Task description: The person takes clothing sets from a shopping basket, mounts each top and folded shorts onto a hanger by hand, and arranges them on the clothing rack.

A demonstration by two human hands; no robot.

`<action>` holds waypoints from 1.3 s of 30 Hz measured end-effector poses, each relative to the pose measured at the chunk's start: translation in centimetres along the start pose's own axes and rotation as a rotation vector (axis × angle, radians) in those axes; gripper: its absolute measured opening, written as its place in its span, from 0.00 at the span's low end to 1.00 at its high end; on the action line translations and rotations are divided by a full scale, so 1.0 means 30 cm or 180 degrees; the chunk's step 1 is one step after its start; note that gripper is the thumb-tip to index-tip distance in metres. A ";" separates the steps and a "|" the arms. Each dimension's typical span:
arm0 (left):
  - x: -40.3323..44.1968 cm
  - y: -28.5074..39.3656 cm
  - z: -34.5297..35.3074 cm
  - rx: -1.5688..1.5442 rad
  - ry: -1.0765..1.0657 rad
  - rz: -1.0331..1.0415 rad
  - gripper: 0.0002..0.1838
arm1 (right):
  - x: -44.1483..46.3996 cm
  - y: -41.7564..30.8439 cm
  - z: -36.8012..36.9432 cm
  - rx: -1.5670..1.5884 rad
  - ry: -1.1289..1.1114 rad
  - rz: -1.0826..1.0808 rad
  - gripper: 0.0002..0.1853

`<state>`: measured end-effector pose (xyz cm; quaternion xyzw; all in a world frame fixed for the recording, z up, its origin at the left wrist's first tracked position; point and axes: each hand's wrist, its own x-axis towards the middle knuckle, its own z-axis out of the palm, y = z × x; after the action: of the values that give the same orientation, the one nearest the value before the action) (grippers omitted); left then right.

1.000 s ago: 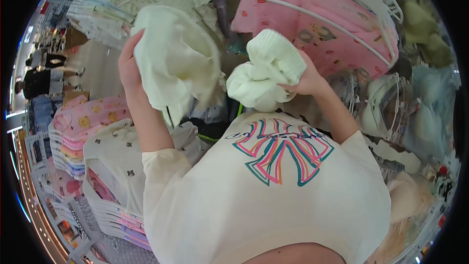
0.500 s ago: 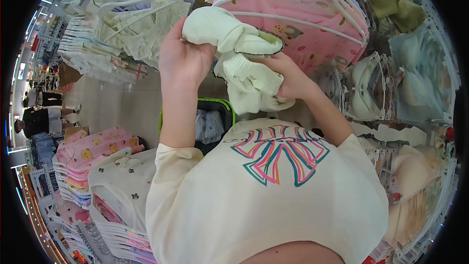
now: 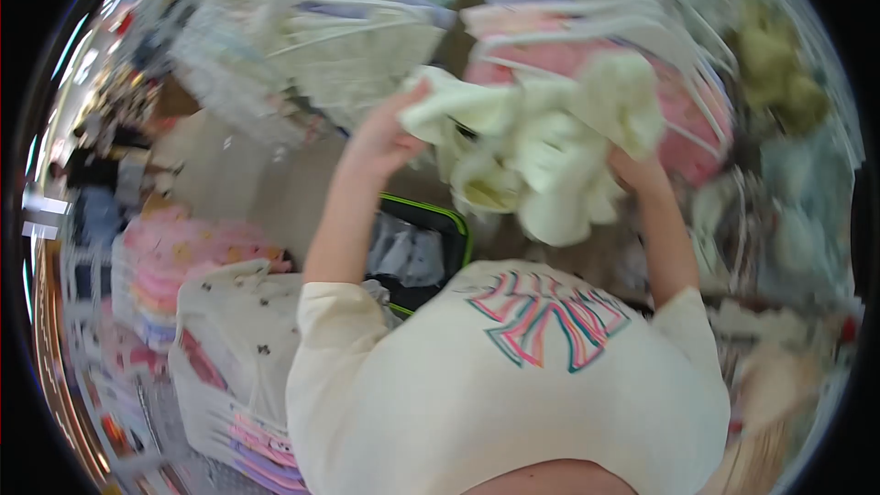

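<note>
A pale green garment [image 3: 550, 156] hangs bunched and partly unfolded between my two hands, blurred by motion. Its exact kind cannot be made out. My left hand [image 3: 385, 137] grips its left end, thumb and fingers closed on the cloth. On the other side my right hand [image 3: 637, 170] holds the garment from below and behind, and most of its fingers are hidden by the fabric. Just behind the garment is a rack of pink printed clothes [image 3: 692, 119] on white hangers.
An open black case with a green rim [image 3: 467, 243] stands below, with greyish-blue clothing [image 3: 408, 252] inside. Hanging clothes surround me: white ones [image 3: 238, 325] and pink ones [image 3: 188, 247] at left, bras [image 3: 715, 220] at right. A person [image 3: 96, 165] is far left.
My hands have moved apart, the right hand going right. The garment has gone from a compact bundle to spread and loosely hanging. The view has shifted, and the surroundings are now blurred.
</note>
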<state>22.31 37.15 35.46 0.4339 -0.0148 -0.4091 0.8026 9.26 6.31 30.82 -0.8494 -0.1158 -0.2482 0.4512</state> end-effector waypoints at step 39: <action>-0.119 -0.171 0.053 0.3376 -0.0211 0.1974 0.09 | 0.136 -0.182 0.012 0.1127 -0.2088 0.0048 0.23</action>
<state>16.04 36.97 34.01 0.7366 -0.3668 -0.1067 0.5581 10.55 9.60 36.68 -0.7934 -0.2891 0.0643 0.5318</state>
